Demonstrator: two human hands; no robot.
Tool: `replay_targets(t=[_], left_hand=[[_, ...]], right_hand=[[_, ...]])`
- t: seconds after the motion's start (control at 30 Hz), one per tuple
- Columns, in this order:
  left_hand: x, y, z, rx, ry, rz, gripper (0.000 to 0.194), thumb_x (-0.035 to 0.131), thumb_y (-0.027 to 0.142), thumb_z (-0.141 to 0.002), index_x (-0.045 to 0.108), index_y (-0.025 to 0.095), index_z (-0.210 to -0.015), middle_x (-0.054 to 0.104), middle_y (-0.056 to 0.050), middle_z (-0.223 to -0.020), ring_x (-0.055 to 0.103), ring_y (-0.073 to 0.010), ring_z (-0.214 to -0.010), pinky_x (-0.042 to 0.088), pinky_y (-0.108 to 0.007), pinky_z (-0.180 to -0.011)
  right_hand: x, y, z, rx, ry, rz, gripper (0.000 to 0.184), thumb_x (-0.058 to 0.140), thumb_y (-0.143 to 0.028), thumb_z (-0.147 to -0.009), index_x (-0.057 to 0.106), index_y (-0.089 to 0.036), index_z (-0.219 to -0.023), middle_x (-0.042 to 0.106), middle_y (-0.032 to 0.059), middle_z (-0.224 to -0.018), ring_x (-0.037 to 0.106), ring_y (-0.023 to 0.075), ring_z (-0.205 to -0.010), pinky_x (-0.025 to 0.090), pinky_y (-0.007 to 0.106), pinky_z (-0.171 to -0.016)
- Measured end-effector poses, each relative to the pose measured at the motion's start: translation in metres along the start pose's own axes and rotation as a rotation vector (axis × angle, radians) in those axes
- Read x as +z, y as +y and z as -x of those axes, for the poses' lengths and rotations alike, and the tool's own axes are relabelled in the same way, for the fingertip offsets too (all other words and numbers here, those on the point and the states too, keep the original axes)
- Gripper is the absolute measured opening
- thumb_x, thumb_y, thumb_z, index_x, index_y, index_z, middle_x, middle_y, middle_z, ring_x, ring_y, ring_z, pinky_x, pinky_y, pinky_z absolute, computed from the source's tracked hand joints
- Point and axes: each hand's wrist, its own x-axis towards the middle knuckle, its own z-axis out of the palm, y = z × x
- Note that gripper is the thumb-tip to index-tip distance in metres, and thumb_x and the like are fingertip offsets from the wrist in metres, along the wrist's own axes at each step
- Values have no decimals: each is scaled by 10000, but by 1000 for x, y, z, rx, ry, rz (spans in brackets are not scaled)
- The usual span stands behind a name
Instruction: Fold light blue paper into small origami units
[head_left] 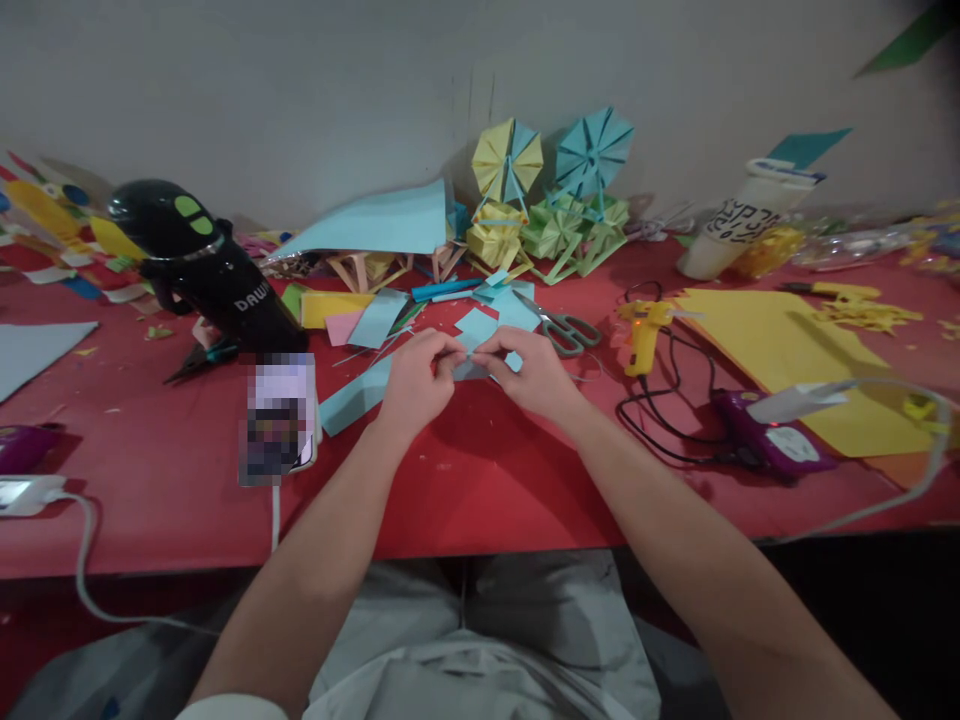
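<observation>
Fingertips of my left hand (pixel 421 380) and my right hand (pixel 531 372) meet over the middle of the table, both closed in a pinch. Between them is a small piece of light blue paper (pixel 471 367), mostly hidden by the fingers. More blue paper (pixel 478 325) lies just behind the hands. A long blue paper strip (pixel 352 398) rests to the left of my left hand. Scissors (pixel 568 330) with grey-green handles lie beyond my right hand, on blue scraps.
Folded paper models (pixel 499 235) stand along the wall. Left are a black bottle (pixel 225 275) and a phone (pixel 279 420) on a cable. Right are a yellow glue gun (pixel 643 340), a purple power strip (pixel 780 440), yellow sheets (pixel 795 350) and a paper cup (pixel 739 220).
</observation>
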Motion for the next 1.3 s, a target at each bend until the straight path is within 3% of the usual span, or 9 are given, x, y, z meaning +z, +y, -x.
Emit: replay_targets(t=[0.27,0.53,0.63,0.8,0.9,1.0,1.1,1.3], left_hand=[[1,0,3,12,16,-29,163,520,67,-773,587,198,-705,607,-15,-719,574,-157,-725,462,-296,-683],[-1,-1,1,17,-37,159,130,602,294,-861,686,196,-846,705,-38,-832,630,-160,-787,497,-292,-721],[0,-1,0,-23,-34,176,94,630,265,-835,693,195,-830,716,-31,-815,634,-154,-755,499,-288,-706],[-1,-2,0,-124,98,116,82,606,177,-816,653,193,-750,707,-10,-755,620,-144,-698,503,-287,-693],[-1,-5,0,-108,202,71,90,584,231,-868,652,195,-822,711,-21,-833,635,-148,-767,508,-289,-743],[0,-4,1,-70,217,53,132,565,295,-907,659,203,-903,713,-34,-908,642,-150,-827,505,-287,-772],[4,-1,3,-28,164,84,147,556,297,-918,667,201,-928,716,-42,-926,645,-148,-842,507,-281,-771],[9,3,4,-50,37,273,108,614,254,-861,684,191,-913,731,-49,-932,665,-155,-845,540,-301,-806]], right_hand=[[4,-2,0,9,-52,-83,175,572,-324,-890,639,-196,-794,664,26,-766,559,138,-693,439,282,-673],[-6,1,0,42,-15,-51,246,584,-369,-890,622,-196,-719,641,19,-703,547,140,-666,424,290,-654],[-5,2,-1,55,0,-85,252,606,-400,-886,664,-203,-741,661,23,-707,562,149,-675,429,297,-659],[1,0,-2,60,143,-52,243,660,-461,-843,675,-219,-855,675,36,-836,576,160,-754,450,303,-692],[-1,-3,-1,93,266,-43,332,649,-510,-840,606,-199,-733,612,16,-724,519,133,-662,427,285,-642],[-2,-6,1,179,134,-116,471,560,-553,-891,544,-190,-591,524,-14,-551,447,108,-542,366,270,-554],[1,-7,2,194,-39,-198,500,498,-571,-919,567,-180,-615,562,-8,-565,485,105,-554,370,261,-561],[8,0,0,219,20,-172,498,491,-611,-903,516,-185,-645,486,-26,-582,411,99,-560,332,255,-540]])
